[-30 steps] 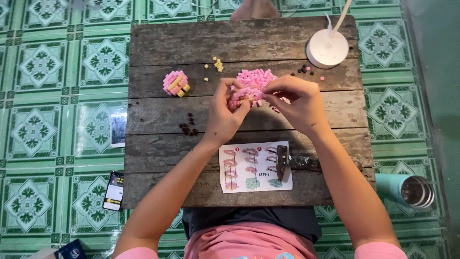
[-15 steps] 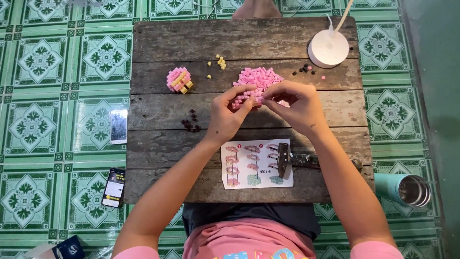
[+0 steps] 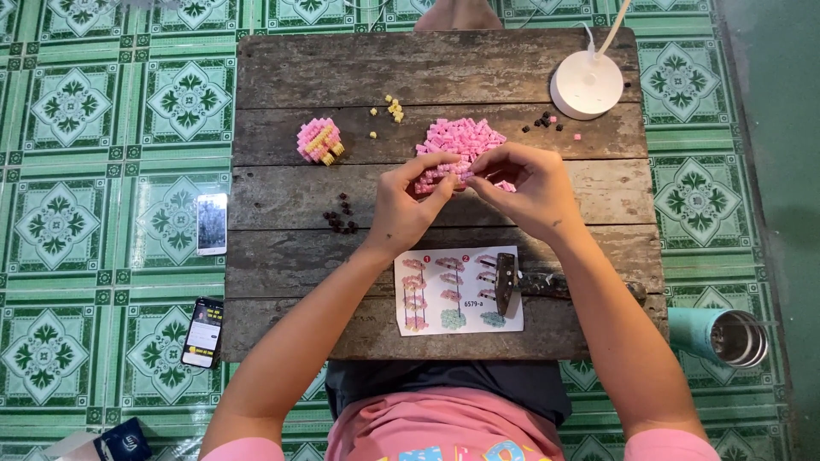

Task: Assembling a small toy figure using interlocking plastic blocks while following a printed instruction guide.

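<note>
My left hand (image 3: 408, 205) and my right hand (image 3: 521, 183) are drawn together at the near edge of the pile of pink bricks (image 3: 461, 139), fingertips almost meeting. Between them I pinch a small cluster of pink bricks (image 3: 440, 175), low over the wooden table (image 3: 282, 77); whether the cluster rests on the boards or hangs just above them, I cannot tell. Both hands are closed on it with thumb and forefinger, the other fingers curled loosely.

I judge these bricks to be very light, hard and stiff, and smooth enough to slip out of a careless pinch. A joined cluster is probably fragile: it would come apart if squeezed across a seam. So I would grip it by its flat sides, one hand steadying the bottom, the other pressing straight down from above.

Left of the pile sits a finished pink and yellow block (image 3: 318, 141), with a few loose yellow bricks (image 3: 393, 109) between the two. Nearer to me than the pile lie some dark bricks (image 3: 340, 215), and more dark ones (image 3: 547, 122) lie to its right, just beside the white lamp base (image 3: 586, 84). The instruction sheet (image 3: 444, 292) lies well on my side of the pile, with a dark tool (image 3: 507, 283) resting on it.
</note>
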